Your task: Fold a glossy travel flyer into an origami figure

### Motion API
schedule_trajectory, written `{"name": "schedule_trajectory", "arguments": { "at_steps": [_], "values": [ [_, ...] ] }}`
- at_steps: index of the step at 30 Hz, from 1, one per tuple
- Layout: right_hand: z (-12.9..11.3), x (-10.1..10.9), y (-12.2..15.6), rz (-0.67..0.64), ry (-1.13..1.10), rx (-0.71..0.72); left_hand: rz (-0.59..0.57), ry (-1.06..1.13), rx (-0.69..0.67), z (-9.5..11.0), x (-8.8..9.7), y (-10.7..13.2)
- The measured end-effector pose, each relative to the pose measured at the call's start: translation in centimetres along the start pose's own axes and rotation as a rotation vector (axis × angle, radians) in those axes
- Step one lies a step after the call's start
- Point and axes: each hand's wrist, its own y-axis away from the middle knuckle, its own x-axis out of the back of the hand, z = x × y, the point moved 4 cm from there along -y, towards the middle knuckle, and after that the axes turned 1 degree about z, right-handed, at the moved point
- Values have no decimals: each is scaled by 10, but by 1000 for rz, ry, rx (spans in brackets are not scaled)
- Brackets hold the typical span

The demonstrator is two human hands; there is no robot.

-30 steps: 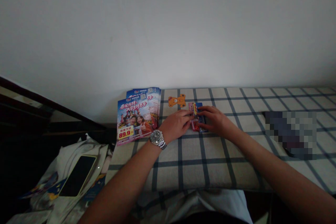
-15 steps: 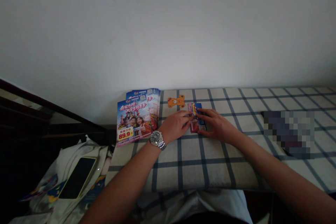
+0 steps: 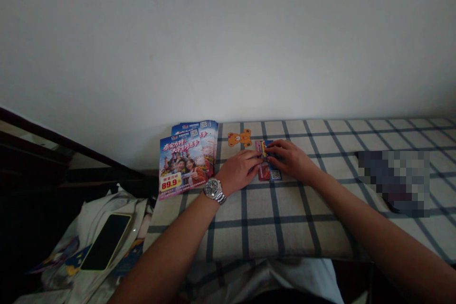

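Observation:
A small folded flyer (image 3: pixel 264 173), pink, red and blue with a QR code, lies on the checked tablecloth (image 3: pixel 228 218) between my hands. My left hand (image 3: pixel 240 169), a metal watch (image 3: pixel 213 190) on its wrist, holds the flyer's left edge with its fingers closed. From the other side, the fingers of my right hand (image 3: pixel 287 157) are pressed together on the flyer's upper right part, leaving the QR code uncovered. The fingertips hide some of the paper. Left of my hands lies a fanned stack of flyers (image 3: pixel 183 164); an orange bear figure (image 3: pixel 239 138) lies just behind my left hand.
A dark, partly pixelated object (image 3: pixel 388 183) rests on the cloth at the right. At lower left, a phone (image 3: pixel 106 241) lies on white bags and papers. A pale wall (image 3: pixel 228 47) rises directly behind the table, and dark rails (image 3: pixel 71 142) stand at the left.
My right hand has shifted slightly up the flyer and its fingers have drawn closer together, uncovering more of the lower right corner. My left hand stays in nearly the same place.

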Motion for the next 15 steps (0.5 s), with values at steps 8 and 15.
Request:
{"name": "schedule_trajectory", "arguments": {
  "at_steps": [8,15],
  "values": [
    [2,-8,-9,65,41,42,-4,-29,-8,0,-1,2],
    [3,-14,-5,41,50,22,28,-46,41,-1,3,1]
  ]
}}
